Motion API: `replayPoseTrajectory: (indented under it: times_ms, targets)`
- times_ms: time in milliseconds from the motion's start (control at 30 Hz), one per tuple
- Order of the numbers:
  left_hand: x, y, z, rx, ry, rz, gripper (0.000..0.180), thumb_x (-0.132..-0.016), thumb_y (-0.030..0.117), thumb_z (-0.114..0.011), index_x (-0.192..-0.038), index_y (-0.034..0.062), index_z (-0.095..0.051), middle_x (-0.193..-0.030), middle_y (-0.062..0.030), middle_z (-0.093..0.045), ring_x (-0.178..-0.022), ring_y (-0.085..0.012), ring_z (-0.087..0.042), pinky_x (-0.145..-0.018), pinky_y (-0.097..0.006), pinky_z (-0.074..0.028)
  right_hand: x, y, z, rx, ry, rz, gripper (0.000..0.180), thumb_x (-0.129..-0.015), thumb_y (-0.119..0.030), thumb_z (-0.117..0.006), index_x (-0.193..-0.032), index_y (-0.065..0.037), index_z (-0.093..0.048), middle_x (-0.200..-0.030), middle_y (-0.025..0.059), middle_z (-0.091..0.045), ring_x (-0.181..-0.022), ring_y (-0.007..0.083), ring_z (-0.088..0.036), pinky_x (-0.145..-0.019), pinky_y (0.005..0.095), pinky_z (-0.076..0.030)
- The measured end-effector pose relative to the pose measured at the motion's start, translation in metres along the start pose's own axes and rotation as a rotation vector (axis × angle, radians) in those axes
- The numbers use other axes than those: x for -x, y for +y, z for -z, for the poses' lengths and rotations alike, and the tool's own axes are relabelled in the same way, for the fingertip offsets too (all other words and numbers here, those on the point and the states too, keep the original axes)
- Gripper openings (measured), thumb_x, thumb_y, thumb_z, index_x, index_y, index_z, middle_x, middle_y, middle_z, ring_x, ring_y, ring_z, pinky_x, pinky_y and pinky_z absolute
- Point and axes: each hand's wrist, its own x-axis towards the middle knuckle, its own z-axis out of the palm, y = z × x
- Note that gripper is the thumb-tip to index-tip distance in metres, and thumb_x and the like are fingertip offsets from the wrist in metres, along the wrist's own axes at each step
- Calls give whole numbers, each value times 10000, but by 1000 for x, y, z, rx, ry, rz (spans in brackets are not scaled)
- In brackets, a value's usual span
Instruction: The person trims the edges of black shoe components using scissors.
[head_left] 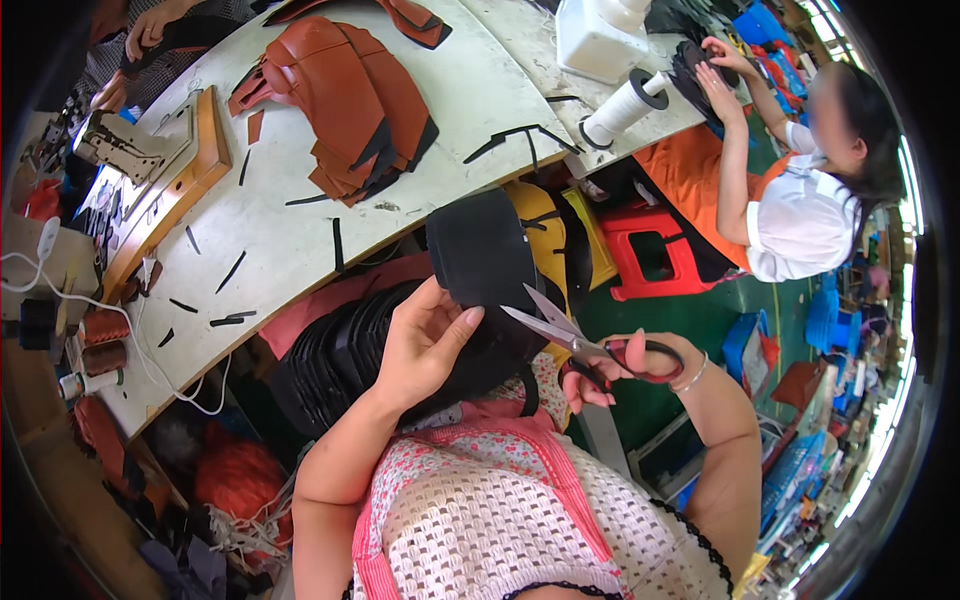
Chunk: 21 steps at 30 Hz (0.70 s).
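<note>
**Trimming a black piece with scissors**

At frame centre the left hand (pixel 425 345) grips a black piece (pixel 485 262) of what looks like leather or felt, thumb on the near face and fingers (pixel 462 325) wrapped round its lower edge, holding it upright over the lap. The right hand (pixel 615 370) is closed through the red handles of the scissors (pixel 575 338), blades parted, their tips just at the piece's right edge.

To do this cut well, the left hand should keep the piece taut and turn it into the blades, so the scissors can hold one steady line. Cutting with the inner part of the blades, not the tips, should give a cleaner edge. The holding fingers sit close under the blade tips and are best kept clear of the cut path.

A stack of black pieces (pixel 340 355) lies just left of the hand. On the white desk (pixel 270 215) at upper left lie brown pieces (pixel 345 95) and black offcuts. At upper right another person (pixel 800 200) works beside a thread cone (pixel 620 108).
</note>
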Motion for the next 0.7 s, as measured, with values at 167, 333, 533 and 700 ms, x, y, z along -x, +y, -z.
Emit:
replayPoseTrajectory:
  times_ms: [167,333,533,700]
  targets:
    - [2,1,2,6,-36,54,346,-882,-68,-534,-1224,-31,-496,-1147,-84,-580,-1073,-144,-528,-938,-280,-399,-9,22,24,-230,-187,-4,1221,-570,-947,-205,-1155,82,-506,-1094,174,-588,-711,126,-484,-677,255,-402]
    - [2,-1,4,21,-56,35,326,-888,-88,-505,-1208,-26,-511,-1088,-61,-599,-991,-96,-529,-849,-224,-403,-19,15,29,-384,-330,82,1029,-739,-841,-259,-1168,63,-498,-1091,154,-579,-732,122,-461,-705,245,-370]
    - [2,5,0,-92,-137,-2,302,-883,-90,-512,-1182,-49,-518,-1080,-75,-611,-988,-101,-545,-850,-234,-420,-24,11,23,-481,-318,64,896,-774,-797,-300,-1041,30,-520,-932,98,-563,-696,94,-461,-634,225,-356]
    - [-1,3,0,-137,-115,60,255,-874,-87,-529,-1124,-47,-561,-996,-69,-639,-930,-87,-550,-826,-234,-432,-17,8,32,-324,-244,-12,773,-767,-761,-394,-836,1,-509,-695,24,-498,-561,62,-432,-512,193,-329]
